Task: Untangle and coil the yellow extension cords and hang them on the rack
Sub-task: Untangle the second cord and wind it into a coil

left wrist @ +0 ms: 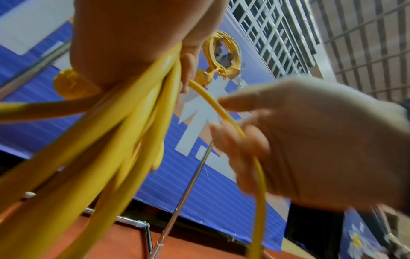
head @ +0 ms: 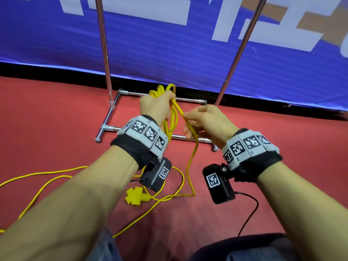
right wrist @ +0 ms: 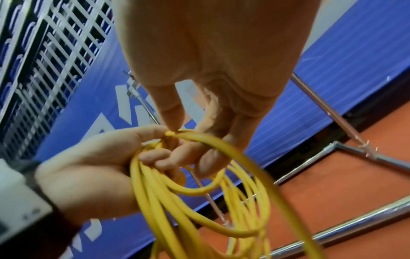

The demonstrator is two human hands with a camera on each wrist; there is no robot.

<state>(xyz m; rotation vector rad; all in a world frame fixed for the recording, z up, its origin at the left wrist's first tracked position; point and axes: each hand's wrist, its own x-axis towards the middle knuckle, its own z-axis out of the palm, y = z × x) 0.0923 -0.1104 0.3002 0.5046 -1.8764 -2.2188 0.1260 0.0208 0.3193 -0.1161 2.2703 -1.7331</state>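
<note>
My left hand (head: 160,104) grips a bundle of yellow extension cord loops (head: 170,119) in front of the chrome rack (head: 107,127). My right hand (head: 188,119) pinches a single strand of the same cord just right of the bundle. From there the strand drops to the red floor and runs to loose cord (head: 47,178) and a yellow socket end (head: 134,195) under my left wrist. The right wrist view shows the loops (right wrist: 199,201) hanging from the left hand (right wrist: 99,166). High in the left wrist view, a second coiled yellow cord (left wrist: 224,54) hangs on the rack.
The rack's two chrome uprights (head: 104,53) (head: 239,53) rise from a tube base on red carpet (head: 56,119). A blue banner (head: 169,53) stands right behind it. A thin black cable (head: 250,213) trails from my right wrist camera.
</note>
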